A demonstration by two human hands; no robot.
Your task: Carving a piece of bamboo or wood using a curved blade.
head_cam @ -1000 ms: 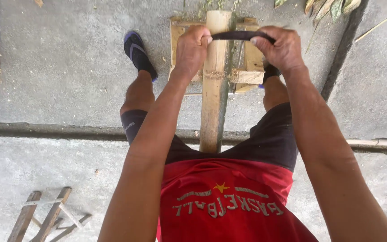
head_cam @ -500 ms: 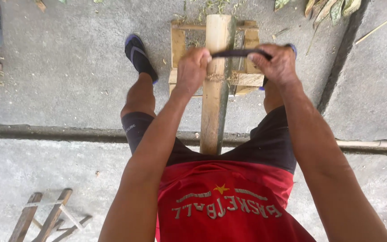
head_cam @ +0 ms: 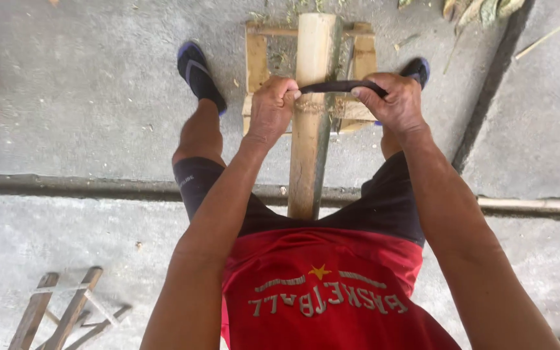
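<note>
Both fists clamped on the blade (head_cam: pixel 338 86), left hand (head_cam: pixel 272 107) and right hand (head_cam: pixel 393 104) either side of the pole (head_cam: pixel 311 116), now drawn nearer me than a second ago, off the stool's (head_cam: pixel 257 55) far edge, so the shave advances.

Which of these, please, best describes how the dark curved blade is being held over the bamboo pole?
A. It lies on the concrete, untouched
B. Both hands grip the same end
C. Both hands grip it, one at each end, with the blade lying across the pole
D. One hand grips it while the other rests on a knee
C: the left hand and right hand each grip one end of the dark blade, which crosses the bamboo pole.
</note>
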